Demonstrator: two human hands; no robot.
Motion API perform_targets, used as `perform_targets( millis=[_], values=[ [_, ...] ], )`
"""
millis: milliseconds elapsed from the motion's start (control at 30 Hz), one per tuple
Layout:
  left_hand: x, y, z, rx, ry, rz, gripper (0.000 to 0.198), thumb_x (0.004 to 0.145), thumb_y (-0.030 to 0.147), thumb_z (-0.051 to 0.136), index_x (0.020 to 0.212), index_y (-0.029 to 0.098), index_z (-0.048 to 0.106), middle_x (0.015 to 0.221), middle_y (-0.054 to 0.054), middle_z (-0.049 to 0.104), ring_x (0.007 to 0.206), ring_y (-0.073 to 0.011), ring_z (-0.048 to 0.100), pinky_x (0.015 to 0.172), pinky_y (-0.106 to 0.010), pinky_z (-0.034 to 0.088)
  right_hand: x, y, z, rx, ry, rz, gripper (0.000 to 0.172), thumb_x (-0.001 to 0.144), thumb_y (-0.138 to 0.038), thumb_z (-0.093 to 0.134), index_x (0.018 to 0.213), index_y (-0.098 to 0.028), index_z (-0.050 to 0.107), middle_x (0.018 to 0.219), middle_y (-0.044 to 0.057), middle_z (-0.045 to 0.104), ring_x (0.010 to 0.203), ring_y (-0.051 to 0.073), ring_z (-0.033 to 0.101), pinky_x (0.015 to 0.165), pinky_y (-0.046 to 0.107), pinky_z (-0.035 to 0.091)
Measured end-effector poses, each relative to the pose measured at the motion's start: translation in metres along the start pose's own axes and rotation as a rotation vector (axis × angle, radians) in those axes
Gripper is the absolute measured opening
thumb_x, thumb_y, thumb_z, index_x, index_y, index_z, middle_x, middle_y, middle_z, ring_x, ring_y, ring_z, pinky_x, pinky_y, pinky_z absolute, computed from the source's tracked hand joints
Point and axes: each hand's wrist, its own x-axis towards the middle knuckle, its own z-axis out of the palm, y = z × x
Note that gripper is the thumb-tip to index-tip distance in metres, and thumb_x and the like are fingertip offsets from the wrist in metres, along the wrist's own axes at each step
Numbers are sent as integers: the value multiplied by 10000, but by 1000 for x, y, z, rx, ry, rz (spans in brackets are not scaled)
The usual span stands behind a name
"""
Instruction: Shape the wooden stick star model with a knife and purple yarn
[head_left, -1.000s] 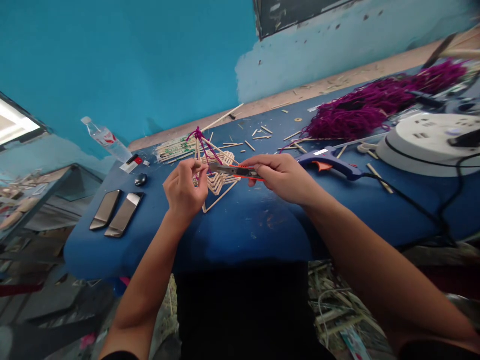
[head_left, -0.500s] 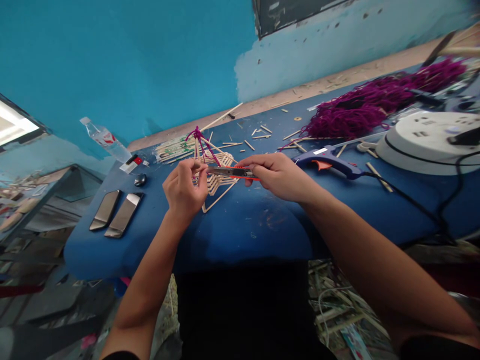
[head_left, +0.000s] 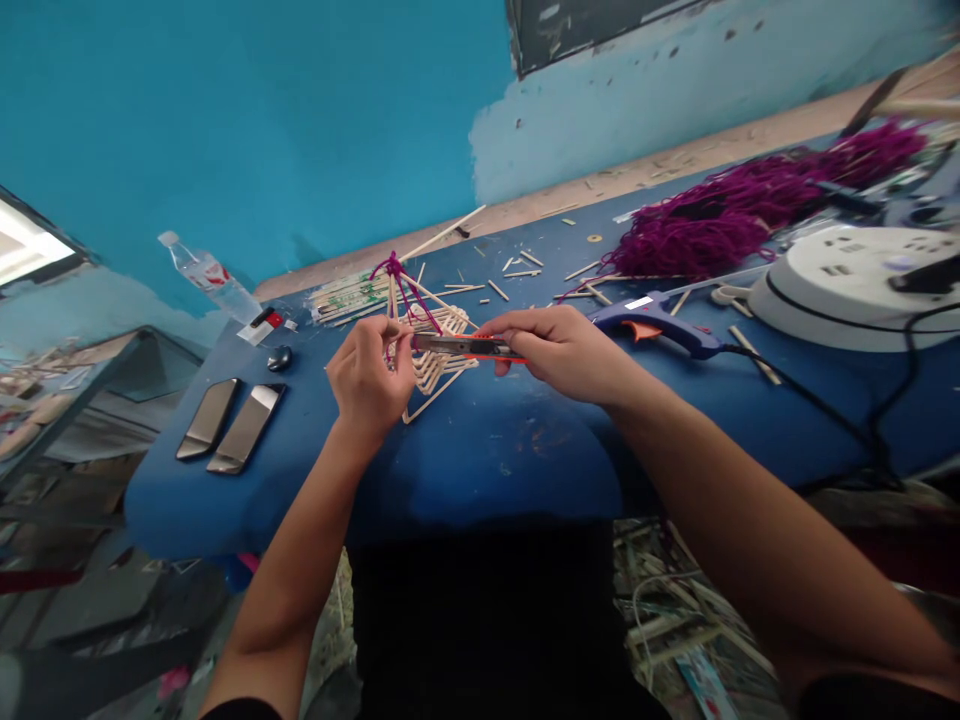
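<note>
My right hand (head_left: 562, 352) is closed around the orange handle of a box cutter (head_left: 444, 345), whose blade points left. At the blade's tip, the thumb and fingers of my left hand (head_left: 371, 372) are pinched together. Whatever sits between them is too small to make out. Just behind both hands stands a frame of thin wooden sticks (head_left: 429, 385), stacked in layers and partly hidden by the hands and the cutter. Purple yarn (head_left: 394, 266) is knotted at the top of its upright sticks, with strands hanging down.
Right of my hands lie a blue glue gun (head_left: 660, 322), a white round device (head_left: 847, 290) with cables and a heap of purple yarn (head_left: 697, 225). Two phones (head_left: 246, 430), a black mouse-like object (head_left: 280, 358) and a water bottle (head_left: 210, 280) are left. Stick offcuts (head_left: 497, 291) lie scattered behind.
My right hand and the box cutter have shifted very slightly, mostly to the right. My left hand keeps its pinch in nearly the same place.
</note>
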Motion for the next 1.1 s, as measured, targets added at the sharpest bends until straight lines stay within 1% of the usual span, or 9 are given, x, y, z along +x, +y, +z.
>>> perform_targets(
  millis=[333,500,600,667,800,967,1033,1100],
  values=[
    [0,-1,1,3,6,19,201,958,118,681,1071,231,559,945,3,769,928,-165,800,846,-272,645,-5,-5,-9,-46,4,-24,402,861,-239,495,1037,-176,851,696,10,723,507,98,451,528,294,333],
    [1,0,1,-14,-2,23,199,970,130,685,1084,230,556,954,5,760,925,-157,798,845,-260,646,-7,-4,-10,-41,54,2,395,873,-230,498,1046,-166,847,711,17,738,484,91,442,486,286,322],
    [2,1,0,-30,8,41,217,962,121,700,1078,234,555,953,8,760,909,-156,795,830,-255,645,-7,-6,-4,-11,104,11,395,901,-219,491,1081,-158,837,709,22,742,460,86,430,462,279,309],
    [2,1,0,-27,17,41,226,959,121,709,1078,234,554,944,13,759,897,-153,796,824,-252,644,-7,-9,2,2,115,22,398,915,-209,491,1115,-157,831,712,21,740,444,82,439,445,270,308],
    [2,0,1,-14,9,27,211,964,133,705,1080,231,560,939,12,761,898,-150,800,827,-254,644,-14,-20,18,63,116,111,438,951,-201,483,1257,-166,795,741,14,735,421,86,498,410,247,344],
    [1,-3,2,-7,8,25,194,964,149,699,1075,229,562,940,13,766,908,-149,805,818,-257,637,-25,-30,34,122,118,188,474,1006,-234,469,1390,-159,736,565,-22,628,431,131,570,438,242,444],
    [1,-3,3,-9,10,28,202,958,145,701,1076,231,561,934,18,771,894,-149,804,810,-260,630,-27,-30,36,145,119,195,494,1007,-224,456,1419,-148,717,540,-27,610,441,141,589,460,247,471],
    [1,-3,2,-25,6,13,207,953,141,700,1072,235,559,930,22,774,888,-147,801,812,-266,626,-27,-29,36,133,121,188,498,1006,-215,444,1411,-139,722,542,-22,616,444,138,587,476,250,465]
  ],
)
